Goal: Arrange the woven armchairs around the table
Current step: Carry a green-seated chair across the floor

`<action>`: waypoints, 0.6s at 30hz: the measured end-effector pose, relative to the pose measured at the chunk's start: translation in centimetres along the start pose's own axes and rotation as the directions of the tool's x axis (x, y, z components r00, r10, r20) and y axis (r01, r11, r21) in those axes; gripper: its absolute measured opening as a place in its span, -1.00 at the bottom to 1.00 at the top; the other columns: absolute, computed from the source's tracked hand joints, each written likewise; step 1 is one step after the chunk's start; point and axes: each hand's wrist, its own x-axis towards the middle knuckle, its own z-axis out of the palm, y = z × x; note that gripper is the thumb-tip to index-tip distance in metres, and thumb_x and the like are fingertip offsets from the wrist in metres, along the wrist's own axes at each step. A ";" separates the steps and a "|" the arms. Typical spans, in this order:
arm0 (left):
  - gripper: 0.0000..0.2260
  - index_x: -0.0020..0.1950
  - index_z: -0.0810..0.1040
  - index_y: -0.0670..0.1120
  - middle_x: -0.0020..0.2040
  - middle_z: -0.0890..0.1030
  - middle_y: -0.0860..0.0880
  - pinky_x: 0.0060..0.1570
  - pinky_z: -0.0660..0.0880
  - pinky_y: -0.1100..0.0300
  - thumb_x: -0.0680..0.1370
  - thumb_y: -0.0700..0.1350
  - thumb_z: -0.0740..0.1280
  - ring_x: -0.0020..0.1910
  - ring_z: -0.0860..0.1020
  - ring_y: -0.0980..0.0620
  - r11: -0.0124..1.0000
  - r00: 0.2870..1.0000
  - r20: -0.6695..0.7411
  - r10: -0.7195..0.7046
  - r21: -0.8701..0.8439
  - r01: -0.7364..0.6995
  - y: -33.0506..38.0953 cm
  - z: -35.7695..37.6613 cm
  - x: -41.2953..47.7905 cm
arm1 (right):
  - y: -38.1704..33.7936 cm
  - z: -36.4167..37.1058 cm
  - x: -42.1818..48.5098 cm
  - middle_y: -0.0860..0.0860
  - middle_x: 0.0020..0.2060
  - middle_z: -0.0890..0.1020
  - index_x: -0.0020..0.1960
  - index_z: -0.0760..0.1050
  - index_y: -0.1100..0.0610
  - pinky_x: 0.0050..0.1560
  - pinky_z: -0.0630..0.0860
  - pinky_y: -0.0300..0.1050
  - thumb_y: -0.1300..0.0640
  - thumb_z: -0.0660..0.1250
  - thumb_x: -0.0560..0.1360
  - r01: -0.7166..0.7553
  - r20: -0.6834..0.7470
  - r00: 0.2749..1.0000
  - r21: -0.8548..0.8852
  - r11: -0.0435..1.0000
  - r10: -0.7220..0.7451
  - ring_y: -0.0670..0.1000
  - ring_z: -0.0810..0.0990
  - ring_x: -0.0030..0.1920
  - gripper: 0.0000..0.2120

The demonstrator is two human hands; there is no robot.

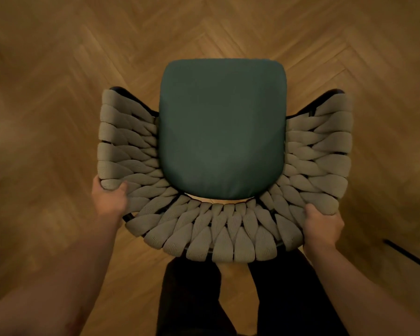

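Observation:
One woven armchair point(228, 229) fills the middle of the head view, seen from straight above. It has a curved back and arms of thick grey-beige woven rope and a dark green seat cushion point(222, 127). My left hand point(110, 197) grips the rope rim at the chair's left rear corner. My right hand point(321, 226) grips the rim at the right rear corner. The seat faces away from me. No table is in view.
A herringbone wooden floor point(58, 69) surrounds the chair on all sides. My legs in dark trousers point(192, 299) stand just behind the chair back. A thin dark line point(407, 255) lies on the floor at the right edge.

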 end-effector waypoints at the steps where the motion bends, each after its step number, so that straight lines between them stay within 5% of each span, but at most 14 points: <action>1: -0.57 0.39 0.45 -0.04 0.20 0.60 -0.10 0.16 0.57 -0.08 0.54 -0.16 0.44 0.11 0.59 -0.11 1.000 1.000 0.007 -0.002 0.001 0.002 0.0 0.0 0.0 | -0.1 0.1 -0.1 0.02 0.05 0.59 0.26 0.54 0.04 0.26 0.51 0.09 0.13 0.42 0.46 -0.001 -0.007 1.000 -0.014 1.000 0.001 0.12 0.56 0.11 -0.63; 6: -0.57 0.40 0.43 0.00 0.19 0.59 -0.09 0.17 0.58 -0.16 0.55 -0.15 0.43 0.12 0.59 -0.12 0.999 0.999 0.040 0.002 -0.038 -0.001 -0.4 -0.3 0.0 | -0.4 0.3 -0.7 0.04 -0.03 0.61 0.07 0.51 -0.01 0.23 0.56 0.24 0.12 0.41 0.43 0.009 -0.020 1.000 -0.015 1.000 -0.010 0.18 0.59 0.07 -0.77; 10: -0.56 0.41 0.42 0.01 0.18 0.58 -0.06 0.16 0.58 -0.10 0.55 -0.17 0.43 0.12 0.59 -0.11 0.998 0.996 0.088 0.016 -0.061 -0.010 -1.0 -0.5 0.5 | -0.4 0.3 -1.4 0.00 -0.13 0.60 0.08 0.56 0.08 0.16 0.60 0.15 0.14 0.40 0.43 0.006 -0.039 0.999 0.035 0.999 -0.005 0.20 0.62 0.08 -0.78; 18: -0.50 0.42 0.43 0.05 0.19 0.61 -0.09 0.08 0.62 -0.09 0.52 -0.23 0.44 0.07 0.63 -0.11 0.992 0.994 0.104 0.018 -0.126 -0.004 -1.1 -0.8 0.4 | 0.3 0.4 -1.1 0.08 0.00 0.62 0.22 0.56 0.14 0.10 0.60 0.09 0.15 0.41 0.45 0.029 -0.065 0.998 0.058 0.998 -0.025 0.17 0.61 0.06 -0.66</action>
